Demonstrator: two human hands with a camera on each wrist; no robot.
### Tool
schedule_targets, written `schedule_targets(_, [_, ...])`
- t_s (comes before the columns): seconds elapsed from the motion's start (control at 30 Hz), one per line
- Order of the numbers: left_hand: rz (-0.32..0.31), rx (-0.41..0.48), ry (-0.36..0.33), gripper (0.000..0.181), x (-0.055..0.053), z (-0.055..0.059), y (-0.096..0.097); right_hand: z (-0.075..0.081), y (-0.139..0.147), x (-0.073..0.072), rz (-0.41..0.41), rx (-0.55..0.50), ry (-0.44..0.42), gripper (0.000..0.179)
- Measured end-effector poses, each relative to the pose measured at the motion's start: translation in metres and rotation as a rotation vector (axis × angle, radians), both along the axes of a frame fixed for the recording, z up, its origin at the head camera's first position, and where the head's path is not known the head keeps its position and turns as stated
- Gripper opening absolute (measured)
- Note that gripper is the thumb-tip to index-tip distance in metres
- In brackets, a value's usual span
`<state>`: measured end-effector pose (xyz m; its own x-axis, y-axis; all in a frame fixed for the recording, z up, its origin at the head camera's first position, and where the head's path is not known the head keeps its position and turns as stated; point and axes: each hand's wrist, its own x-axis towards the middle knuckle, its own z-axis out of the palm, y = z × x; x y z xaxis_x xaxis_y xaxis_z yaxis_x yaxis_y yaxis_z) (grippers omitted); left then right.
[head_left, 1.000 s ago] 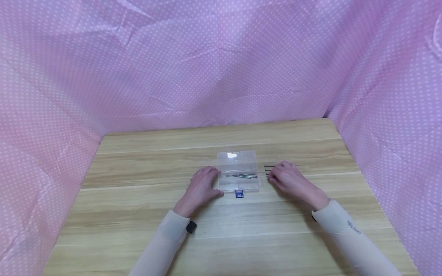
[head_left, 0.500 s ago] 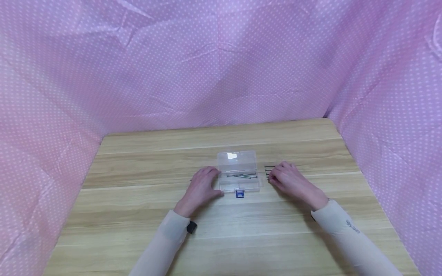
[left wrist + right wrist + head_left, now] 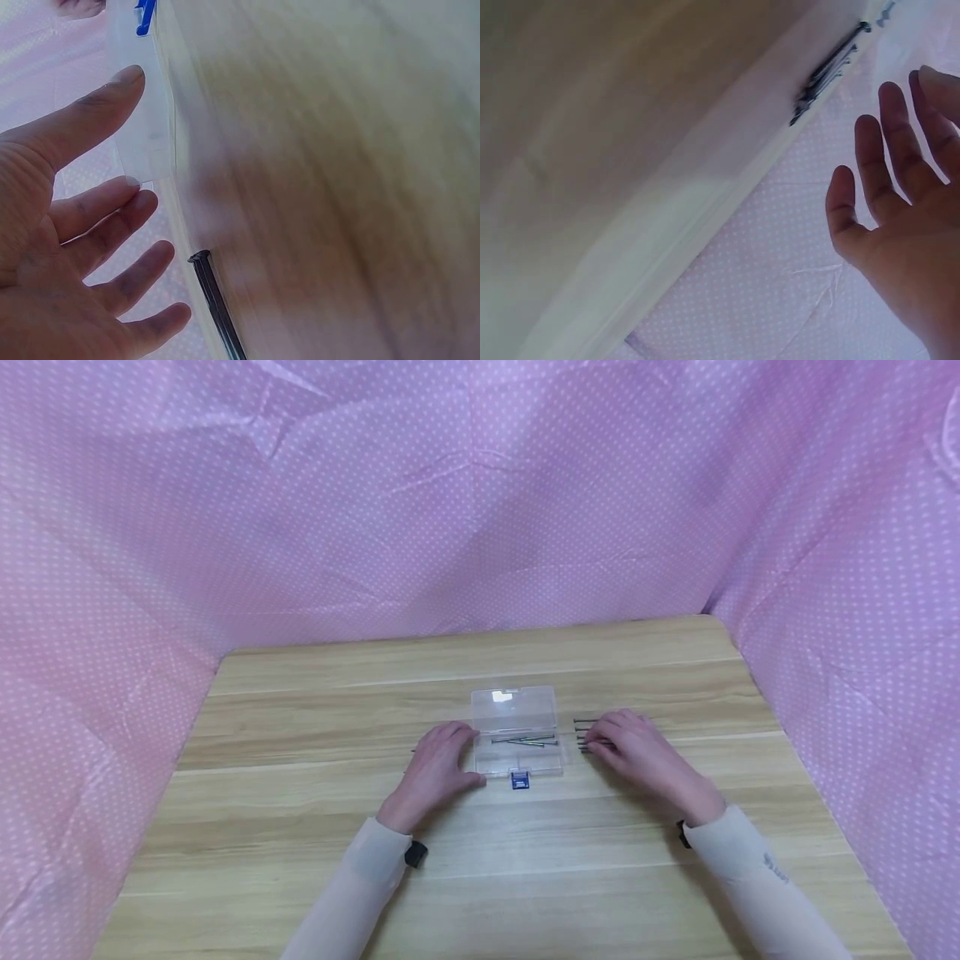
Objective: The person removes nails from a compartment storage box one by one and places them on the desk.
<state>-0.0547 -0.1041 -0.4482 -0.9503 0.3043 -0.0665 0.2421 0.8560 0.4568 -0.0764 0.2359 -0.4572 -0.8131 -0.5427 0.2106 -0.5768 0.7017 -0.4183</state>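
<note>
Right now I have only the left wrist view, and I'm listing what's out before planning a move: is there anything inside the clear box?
Observer: Yes. The head view shows a few thin metal fasteners in the part of the clear box next to its open lid.

Operator: Anything to the right of it?

Observer: A row of loose fasteners, lying side by side on the table.

Operator: Where is the right hand?

Observer: Over that row, covering part of it in the head view; I can't tell whether it holds one.
</note>
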Motion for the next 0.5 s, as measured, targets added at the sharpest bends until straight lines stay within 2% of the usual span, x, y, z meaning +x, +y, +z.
schedule_targets(0.13, [0.001,-0.001,-0.002,0.072,0.0,0.0,0.0,-0.001,-0.006,0.001,0.039,-0.085,0.074,0.011])
schedule_targets(0.2, [0.001,-0.004,-0.002,0.073,0.0,-0.001,0.0,-0.001,-0.01,0.003,0.042,-0.112,0.073,0.012])
schedule_targets(0.33, [0.001,-0.002,-0.001,0.073,0.0,-0.001,0.0,0.001,-0.018,0.005,0.005,-0.104,-0.022,0.021])
schedule_targets(0.5, [0.0,0.001,0.006,0.073,0.001,-0.001,0.0,0.003,-0.029,0.008,-0.027,-0.032,-0.134,0.04])
